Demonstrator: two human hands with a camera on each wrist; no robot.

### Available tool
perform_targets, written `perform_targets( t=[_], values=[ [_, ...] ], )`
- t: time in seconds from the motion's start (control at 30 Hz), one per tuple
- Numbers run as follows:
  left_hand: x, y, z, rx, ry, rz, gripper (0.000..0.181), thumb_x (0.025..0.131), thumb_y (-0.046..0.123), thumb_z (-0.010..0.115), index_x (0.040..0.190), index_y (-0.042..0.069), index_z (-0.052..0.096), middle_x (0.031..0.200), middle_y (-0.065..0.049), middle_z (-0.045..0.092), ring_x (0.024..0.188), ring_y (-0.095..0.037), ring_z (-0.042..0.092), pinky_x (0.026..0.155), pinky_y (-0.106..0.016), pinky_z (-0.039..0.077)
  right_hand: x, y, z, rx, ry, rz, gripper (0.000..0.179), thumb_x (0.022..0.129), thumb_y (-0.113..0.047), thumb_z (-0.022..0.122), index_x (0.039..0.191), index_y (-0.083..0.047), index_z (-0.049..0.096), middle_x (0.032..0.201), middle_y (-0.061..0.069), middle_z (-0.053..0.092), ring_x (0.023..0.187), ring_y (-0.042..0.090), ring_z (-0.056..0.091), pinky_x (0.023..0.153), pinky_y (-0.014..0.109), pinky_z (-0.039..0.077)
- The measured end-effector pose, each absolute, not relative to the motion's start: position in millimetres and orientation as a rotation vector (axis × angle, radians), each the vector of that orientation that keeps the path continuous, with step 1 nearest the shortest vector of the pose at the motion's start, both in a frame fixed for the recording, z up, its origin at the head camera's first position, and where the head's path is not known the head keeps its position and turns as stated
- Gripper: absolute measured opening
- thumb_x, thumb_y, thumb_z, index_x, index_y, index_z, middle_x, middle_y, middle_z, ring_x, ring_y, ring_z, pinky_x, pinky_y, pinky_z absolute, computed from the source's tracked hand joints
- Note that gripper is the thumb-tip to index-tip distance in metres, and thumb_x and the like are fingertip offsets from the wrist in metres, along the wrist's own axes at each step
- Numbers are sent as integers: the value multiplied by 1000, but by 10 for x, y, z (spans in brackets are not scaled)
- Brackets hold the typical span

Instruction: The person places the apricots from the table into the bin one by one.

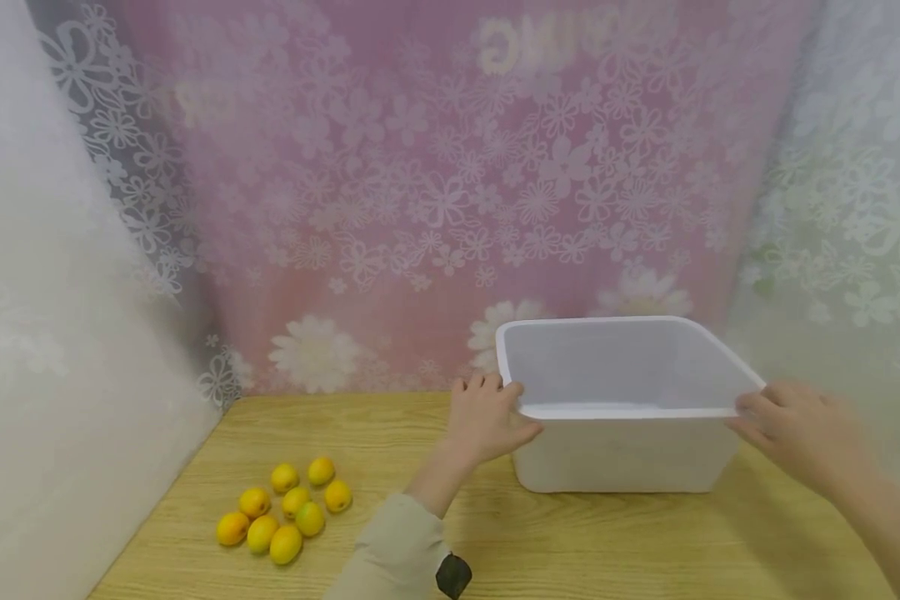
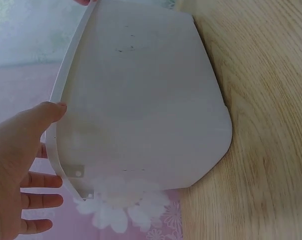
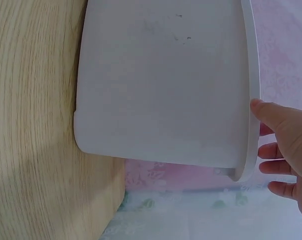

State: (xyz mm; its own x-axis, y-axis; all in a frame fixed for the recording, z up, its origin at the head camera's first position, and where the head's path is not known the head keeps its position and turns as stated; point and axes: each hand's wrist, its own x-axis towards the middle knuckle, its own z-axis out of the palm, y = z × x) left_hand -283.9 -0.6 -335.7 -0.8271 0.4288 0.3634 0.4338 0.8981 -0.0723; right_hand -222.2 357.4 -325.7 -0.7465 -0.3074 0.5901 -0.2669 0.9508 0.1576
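Observation:
A white plastic bin (image 1: 622, 454) stands upright on the wooden table, right of centre in the head view. My left hand (image 1: 486, 423) grips its near left corner, the thumb over the outside of the rim. At the near right corner my right hand (image 1: 802, 429) pinches the rim between thumb and fingers. In the left wrist view, the left hand's thumb (image 2: 53, 111) presses the outer side of the rim. The right wrist view shows the right thumb (image 3: 268, 112) on the rim too. The far wall shows inside the bin; part of its floor is hidden.
Several yellow-orange oval fruits (image 1: 296, 502) lie loosely grouped at the left of the wooden table (image 1: 555, 542). A pink floral curtain (image 1: 420, 208) hangs behind the table's back edge. Pale sheets border both sides. A dark object (image 1: 453, 575) shows at the left sleeve.

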Motion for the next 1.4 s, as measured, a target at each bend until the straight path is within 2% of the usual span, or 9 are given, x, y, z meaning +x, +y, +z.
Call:
perform_targets(
  t=[0.03, 0.1, 0.3, 0.43, 0.53, 0.73, 0.9, 1.13, 1.4],
  values=[
    [-2840, -29, -3359, -638, -2684, -14, 57, 80, 69, 51, 120, 30, 58, 114, 1, 58, 108, -21, 50, 86, -43, 39, -2280, 3677, -3314, 425, -2506, -88, 33, 81, -40, 67, 93, -10, 63, 78, 8, 58, 68, 28, 54, 52, 42, 41],
    [-2836, -74, -3351, -643, -2675, 0, 57, 80, 69, 51, 120, 30, 58, 115, 1, 58, 109, -20, 51, 86, -43, 39, -2327, 3690, -3365, 447, -2477, -87, 30, 77, -34, 71, 92, -10, 64, 79, 8, 59, 69, 30, 55, 54, 45, 42],
    [-2790, -196, -3289, -654, -2681, -7, 56, 80, 67, 53, 120, 27, 59, 117, -1, 57, 109, -21, 50, 84, -42, 39, -2305, 3539, -3332, 513, -2388, -58, 29, 76, -37, 71, 87, -11, 63, 75, 6, 58, 65, 30, 56, 56, 48, 43],
    [-2766, -279, -3286, -648, -2694, 12, 57, 81, 67, 52, 120, 26, 59, 113, -1, 58, 107, -21, 50, 84, -42, 39, -2323, 3469, -3368, 593, -2288, -68, 37, 84, -51, 59, 83, -14, 61, 71, 1, 54, 60, 26, 54, 52, 42, 42],
    [-2747, -343, -3300, -645, -2694, 37, 58, 81, 68, 51, 118, 25, 60, 107, -1, 59, 102, -22, 52, 83, -43, 40, -2337, 3414, -3405, 642, -2221, -71, 49, 90, -61, 42, 80, -16, 60, 70, 0, 53, 58, 24, 53, 47, 37, 39],
    [-2722, -474, -3336, -644, -2644, 52, 58, 79, 69, 53, 114, 23, 62, 101, -2, 59, 98, -23, 53, 81, -43, 41, -2329, 3296, -3432, 661, -2226, -49, 47, 92, -58, 40, 80, -17, 60, 73, -1, 55, 63, 25, 53, 49, 38, 39],
    [-2688, -579, -3362, -646, -2607, 52, 58, 79, 68, 53, 112, 22, 63, 99, -2, 59, 99, -22, 54, 80, -43, 41, -2342, 3190, -3441, 707, -2153, -57, 63, 95, -60, 17, 78, -18, 60, 72, -3, 55, 63, 23, 54, 48, 37, 39],
    [-2632, -702, -3381, -645, -2553, 42, 55, 78, 68, 55, 104, 20, 63, 93, -1, 58, 90, -21, 53, 77, -40, 39, -2331, 3060, -3429, 727, -2107, -22, 64, 96, -57, 18, 78, -15, 63, 73, 0, 56, 66, 24, 55, 48, 36, 38],
    [-2543, -871, -3360, -644, -2548, 0, 55, 77, 65, 58, 103, 18, 63, 101, -4, 59, 99, -24, 55, 80, -44, 39, -2311, 2914, -3416, 780, -2077, -23, 59, 99, -53, 20, 79, -14, 60, 75, 2, 55, 72, 30, 56, 53, 45, 45]
  ],
)
